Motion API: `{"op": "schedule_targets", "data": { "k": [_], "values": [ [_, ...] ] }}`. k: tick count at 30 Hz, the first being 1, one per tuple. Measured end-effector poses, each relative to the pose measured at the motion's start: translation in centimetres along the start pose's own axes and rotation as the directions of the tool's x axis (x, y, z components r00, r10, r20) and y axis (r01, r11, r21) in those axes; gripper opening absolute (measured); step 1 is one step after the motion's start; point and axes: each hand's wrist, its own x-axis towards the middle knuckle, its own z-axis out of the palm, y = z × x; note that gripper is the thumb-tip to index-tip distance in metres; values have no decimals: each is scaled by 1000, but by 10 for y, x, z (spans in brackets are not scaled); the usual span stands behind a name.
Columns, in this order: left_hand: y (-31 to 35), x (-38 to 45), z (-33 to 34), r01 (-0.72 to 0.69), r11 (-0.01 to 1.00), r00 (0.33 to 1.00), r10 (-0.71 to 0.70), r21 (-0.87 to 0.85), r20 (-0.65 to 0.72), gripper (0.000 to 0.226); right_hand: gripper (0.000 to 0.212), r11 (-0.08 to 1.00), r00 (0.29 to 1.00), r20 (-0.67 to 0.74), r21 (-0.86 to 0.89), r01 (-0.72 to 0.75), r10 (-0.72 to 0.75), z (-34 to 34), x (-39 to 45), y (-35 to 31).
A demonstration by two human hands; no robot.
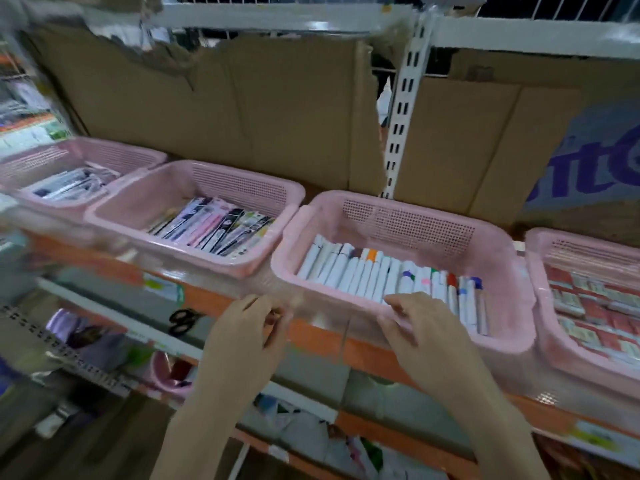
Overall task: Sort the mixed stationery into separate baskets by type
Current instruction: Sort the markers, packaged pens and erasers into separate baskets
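Shop shelving (322, 336) with an orange front edge carries 4 pink baskets in a row, backed by flattened cardboard (242, 109). From the left: 1 basket (114, 157) of clear-wrapped items too blurred to name; 1 basket (242, 192) of carded pen packs (214, 225) lying fanned; the marker basket (408, 216); and, at the right edge, 1 basket (540, 258) of small red-and-white packets (595, 306).

White markers (388, 277) lie side by side in 1 tidy row, long axes running front to back, caps with coloured bands toward the rear wall. Black scissors (181, 320) hang on the shelf below.

Right hand (420, 320) rests over the marker basket's front rim, fingers (398, 301) loosely curved on or just above the near ends of the markers; whether they pinch 1 is not discernible. Left hand (251, 323) hovers before the shelf edge between the pen-pack basket and the marker basket, fingertips (273, 311) drawn together, perhaps on something small that cannot be made out.

Markers lie directly ahead of the right fingers, so that hand is judged nearer for any straightening or lift along their long axis.
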Motion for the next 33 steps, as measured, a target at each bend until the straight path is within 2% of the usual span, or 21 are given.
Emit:
{"op": "schedule_targets", "data": {
  "k": [2, 6, 9, 12, 15, 18, 27, 33],
  "values": [
    [-27, -3, -11, 42, 999, 999, -42, -11, 17, 8, 36, 1000, 1000, 13, -29, -5, 6, 14, 9, -21],
    [-68, 2, -23, 158, 984, 987, -156, -81, 36, 34, 36, 997, 999, 37, -80, -22, 25, 35, 32, -54],
    [-100, 16, -31, 190, 976, 981, -186, -107, 55, 44, 30, 999, 999, 20, -37, -26, 26, 57, 58, -79],
    [-135, 34, -46, 188, 979, 981, -183, -75, 63, 43, 22, 1000, 999, 20, -9, -29, 29, 85, 94, -108],
    [-172, 62, -75, 159, 986, 987, -157, -46, 28, 38, 22, 996, 992, -99, -22, -81, 79, 110, 141, -137],
    [-210, 97, -109, 112, 994, 993, -112, -11, -23, 32, 20, 990, 975, -176, 73, -124, 135, 122, 184, -168],
    [-313, 139, -156, 155, 988, 987, -156, -7, -50, 24, 23, 994, 999, -46, 105, 7, -2, 189, 268, -266],
    [-404, 175, -191, 113, 993, 989, -115, -27, -95, 11, 16, 994, 997, -72, 103, 40, -33, 238, 315, -345]
  ]
}}
